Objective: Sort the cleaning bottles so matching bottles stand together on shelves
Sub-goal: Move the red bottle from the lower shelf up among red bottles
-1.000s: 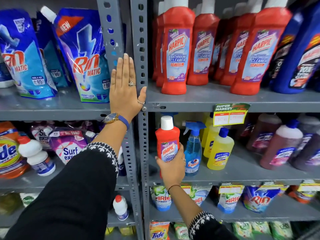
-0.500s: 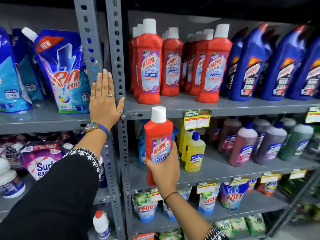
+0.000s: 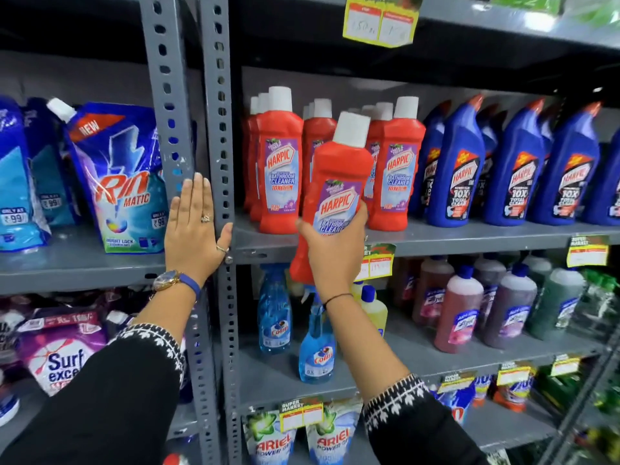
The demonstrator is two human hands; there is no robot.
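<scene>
Red Harpic bottle [image 3: 330, 199] gripped in right hand [image 3: 330, 253], frame centre; left hand [image 3: 194, 229] flat, holding nothing. Should be set upright beside red bottles [image 3: 280, 176].

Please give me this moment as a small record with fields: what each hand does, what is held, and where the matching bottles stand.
left hand: flat, open, on the grey perforated shelf post
right hand: gripping the red plastic Harpic bottle with white cap, tilted
matching bottles: row of red Harpic bottles on the grey metal shelf
neighbours: blue Harpic bottles
</scene>
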